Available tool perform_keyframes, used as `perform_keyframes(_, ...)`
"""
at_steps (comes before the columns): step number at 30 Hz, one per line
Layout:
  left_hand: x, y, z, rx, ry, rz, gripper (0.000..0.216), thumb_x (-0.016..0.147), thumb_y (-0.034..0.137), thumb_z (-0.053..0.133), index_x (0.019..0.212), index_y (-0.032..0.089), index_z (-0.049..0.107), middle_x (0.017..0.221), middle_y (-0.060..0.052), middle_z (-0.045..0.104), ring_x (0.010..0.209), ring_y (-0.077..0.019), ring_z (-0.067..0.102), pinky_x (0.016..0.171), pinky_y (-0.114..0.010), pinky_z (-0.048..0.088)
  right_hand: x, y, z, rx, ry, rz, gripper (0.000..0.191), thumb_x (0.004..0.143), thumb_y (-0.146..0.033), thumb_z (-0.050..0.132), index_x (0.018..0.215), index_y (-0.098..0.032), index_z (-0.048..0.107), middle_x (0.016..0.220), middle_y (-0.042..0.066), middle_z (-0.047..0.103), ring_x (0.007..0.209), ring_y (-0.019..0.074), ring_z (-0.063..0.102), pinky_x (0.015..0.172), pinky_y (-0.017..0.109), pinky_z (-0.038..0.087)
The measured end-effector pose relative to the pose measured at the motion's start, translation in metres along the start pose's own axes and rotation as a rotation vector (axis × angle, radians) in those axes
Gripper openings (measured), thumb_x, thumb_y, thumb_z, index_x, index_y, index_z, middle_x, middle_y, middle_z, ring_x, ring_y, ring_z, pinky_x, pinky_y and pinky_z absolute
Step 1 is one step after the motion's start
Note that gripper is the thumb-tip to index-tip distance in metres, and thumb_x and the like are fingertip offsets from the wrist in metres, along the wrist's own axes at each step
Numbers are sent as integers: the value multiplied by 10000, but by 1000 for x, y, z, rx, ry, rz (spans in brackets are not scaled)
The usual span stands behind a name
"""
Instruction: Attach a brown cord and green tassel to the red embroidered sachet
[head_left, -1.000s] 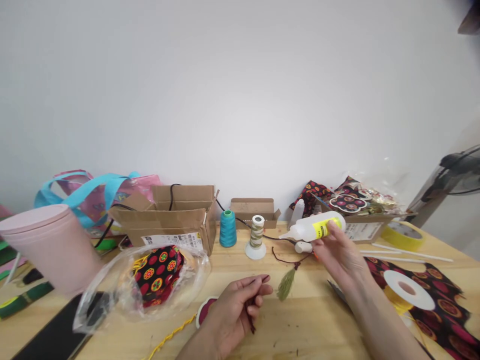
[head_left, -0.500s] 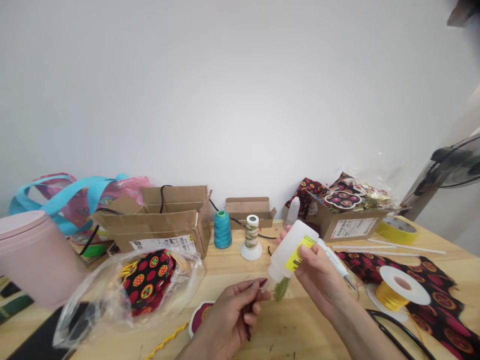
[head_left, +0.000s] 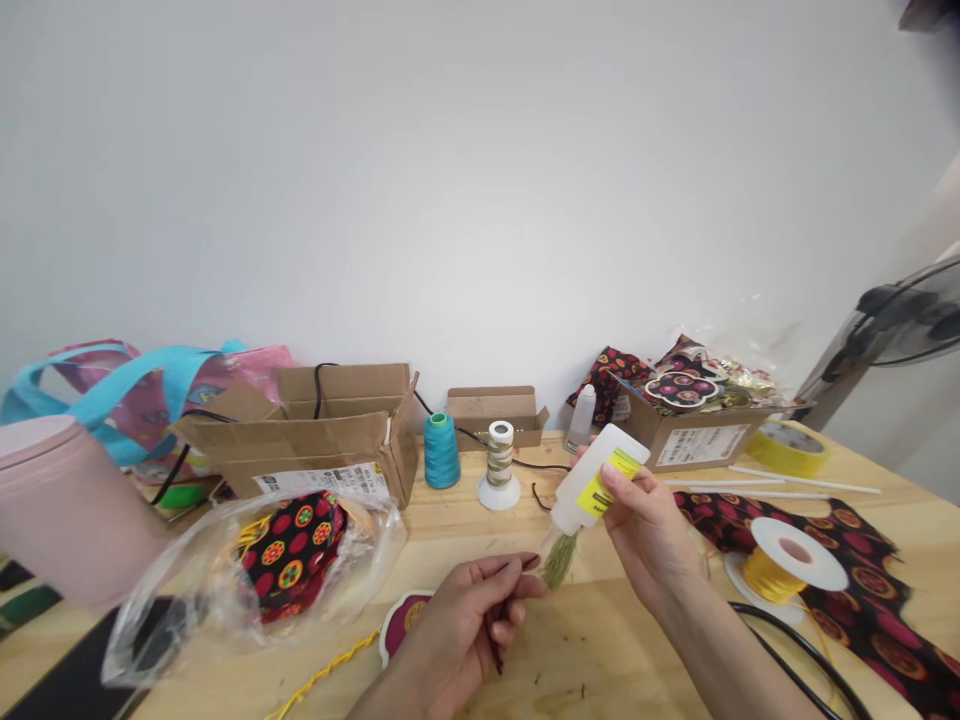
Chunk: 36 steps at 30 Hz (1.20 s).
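Observation:
My right hand (head_left: 641, 520) is wrapped round a white squeeze bottle (head_left: 585, 490) with a yellow label. The bottle is tilted, its narrow end pointing down and left toward my left fingertips. My left hand (head_left: 472, 620) pinches a thin dark reddish-brown cord (head_left: 498, 655); part of it hangs below the palm and a bit shows at the fingertips. Just past those fingertips lies an olive-green tassel (head_left: 559, 562), partly behind the bottle's tip. Beside my left wrist is a maroon patch with a pale edge (head_left: 405, 620), joined to a twisted yellow cord (head_left: 330, 668).
Cardboard boxes (head_left: 300, 445) stand along the wall, with a teal thread cone (head_left: 442, 455) and a beige spool (head_left: 499, 470) between them. A plastic bag with patterned cloth (head_left: 289, 560) lies left. Right are a yellow ribbon spool (head_left: 776, 575), patterned fabric (head_left: 862, 620) and a black cable (head_left: 802, 650).
The bottle in my right hand has tilted further over, and its tip has come closer to my left fingertips. My left hand keeps its pinch. The view has shifted slightly.

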<state>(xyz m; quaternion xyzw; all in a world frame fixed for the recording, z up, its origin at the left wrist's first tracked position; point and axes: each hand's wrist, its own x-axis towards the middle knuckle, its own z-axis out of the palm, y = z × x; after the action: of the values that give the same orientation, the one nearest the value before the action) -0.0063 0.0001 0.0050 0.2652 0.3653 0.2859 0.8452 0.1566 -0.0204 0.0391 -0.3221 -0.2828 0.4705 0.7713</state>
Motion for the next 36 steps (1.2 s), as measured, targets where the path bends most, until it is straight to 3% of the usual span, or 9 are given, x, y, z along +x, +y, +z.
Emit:
perform_keyframes(7, -1, -1, -1, -6, -5, -11, 163, 656, 150, 612, 797, 69, 617, 611, -54, 600, 400, -6, 429, 314, -75, 268, 2, 0, -1, 2, 39, 17, 184, 603, -207, 677, 780, -171, 644, 783, 24, 649, 686, 149, 570, 628, 245, 464)
perform_keyframes(17, -1, -1, -2, -12, -6, -25, 169, 665, 154, 603, 809, 67, 610, 608, -47, 595, 394, 0, 421, 314, -72, 270, 0, 3, 1, 20, 9, 43, 269, 595, -181, 690, 858, -184, 635, 816, 17, 651, 697, 125, 562, 634, 213, 444)
perform_keyframes(24, -1, -2, -2, -15, -15, -20, 148, 667, 146, 600, 792, 68, 611, 604, -46, 591, 392, 0, 420, 310, -70, 270, -2, 4, 2, -66, 2, 14, 270, 582, -208, 694, 842, -170, 634, 795, 34, 647, 708, 166, 569, 641, 256, 448)
perform_keyframes(36, -2, 2, 0, -18, -5, -25, 144, 672, 142, 594, 791, 63, 610, 604, -48, 588, 399, -1, 418, 314, -67, 278, -5, 4, 3, -102, -37, 15, 239, 583, -213, 694, 805, -152, 632, 749, 39, 647, 657, 150, 563, 647, 259, 439)
